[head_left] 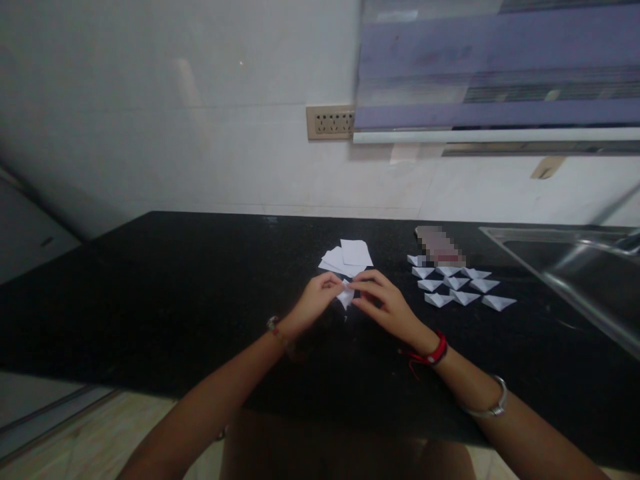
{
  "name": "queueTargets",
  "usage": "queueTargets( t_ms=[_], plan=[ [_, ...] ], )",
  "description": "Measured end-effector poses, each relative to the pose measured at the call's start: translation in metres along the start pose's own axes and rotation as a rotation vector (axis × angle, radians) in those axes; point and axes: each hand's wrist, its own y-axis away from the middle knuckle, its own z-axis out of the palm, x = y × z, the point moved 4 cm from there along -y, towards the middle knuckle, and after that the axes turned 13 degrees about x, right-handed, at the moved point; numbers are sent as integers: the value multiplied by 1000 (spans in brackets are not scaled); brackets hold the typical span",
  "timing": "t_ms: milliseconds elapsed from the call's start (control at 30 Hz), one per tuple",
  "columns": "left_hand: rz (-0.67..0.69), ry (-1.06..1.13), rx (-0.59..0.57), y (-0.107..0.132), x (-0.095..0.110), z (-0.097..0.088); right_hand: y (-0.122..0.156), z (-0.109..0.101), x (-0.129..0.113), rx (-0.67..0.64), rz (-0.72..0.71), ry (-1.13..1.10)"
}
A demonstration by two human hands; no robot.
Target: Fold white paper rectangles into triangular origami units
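Between my two hands is a small folded piece of white paper [345,297], pointed at its lower end, just above the black counter. My left hand [316,301] pinches its left edge with thumb and fingertips. From the other side, my right hand [384,303] grips its upper right edge, fingers bent and thumb close to the paper. Just beyond my hands lies a loose pile of white paper sheets [356,253]. Off to the right, several folded white paper shapes [456,283] sit in rows on the counter.
A phone-like flat object [440,245], blurred out, lies behind the folded shapes. A metal sink [560,280] is set into the counter [150,300] at the right. Along the back runs a tiled wall with a socket panel [331,123].
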Motion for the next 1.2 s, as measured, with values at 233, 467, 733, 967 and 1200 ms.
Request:
queueTargets(
  t_ms=[233,467,733,967,1200],
  plan=[
    [55,-142,-31,-1,-1,4,1,10,3,-74,50,-24],
    [188,-117,-167,2,10,3,1,6,25,38,396,-174],
    [629,-401,6,15,18,7,2,8,30,51,486,-229],
    [733,-539,78,17,18,8,5,11,27,45,486,-209],
    [791,-600,57,19,18,10,4,11,28,65,486,-182]
  ],
)
